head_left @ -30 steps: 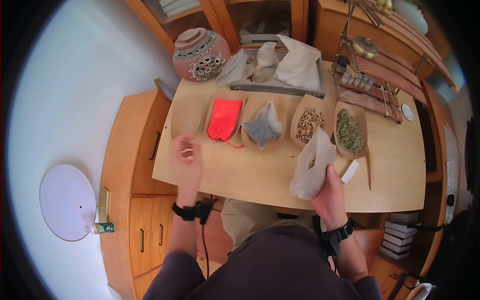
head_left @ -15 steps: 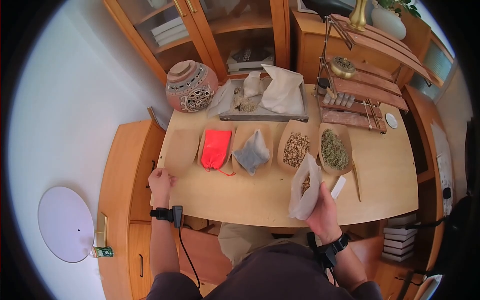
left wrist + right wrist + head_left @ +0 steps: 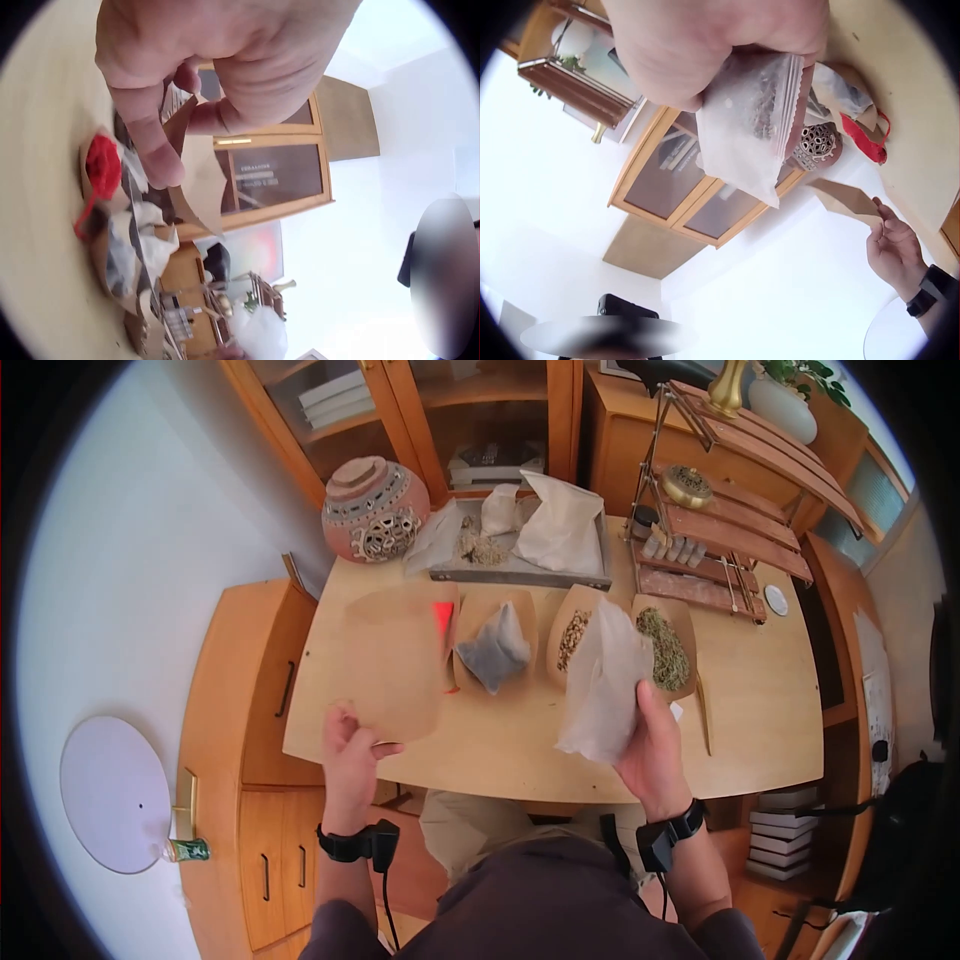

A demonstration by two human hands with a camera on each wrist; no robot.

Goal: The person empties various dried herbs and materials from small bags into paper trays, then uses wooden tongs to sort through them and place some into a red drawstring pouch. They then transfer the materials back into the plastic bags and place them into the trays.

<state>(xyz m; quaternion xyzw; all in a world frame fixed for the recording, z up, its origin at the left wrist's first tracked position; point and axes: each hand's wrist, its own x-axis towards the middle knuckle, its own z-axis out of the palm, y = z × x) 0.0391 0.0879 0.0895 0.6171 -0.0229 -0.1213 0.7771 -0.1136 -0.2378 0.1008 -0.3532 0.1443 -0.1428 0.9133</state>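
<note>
Left hand point(image 3: 355, 748) pinches a paper tray point(image 3: 392, 655) by its near edge, raised off the table point(image 3: 510, 755) and partly hiding the red pouch point(image 3: 443, 622); no contents visible. Right hand point(image 3: 658, 752) grips a white bag point(image 3: 603, 685), its fill only dimly visible through the side. Judgement: pinch lightly so the thin paper doesn't crease; avoid squeezing or tipping the bag. Other trays point(image 3: 478, 610) hold, in turn: a grey-and-white sachet point(image 3: 497, 650), brown chopped pieces point(image 3: 572, 640), green dried herb point(image 3: 662, 650).

Study-like room, glass-doored bookcase point(image 3: 401, 415), pale wooden table point(image 3: 500, 750), side cabinet point(image 3: 215, 700), potted plant point(image 3: 785, 412)
</note>
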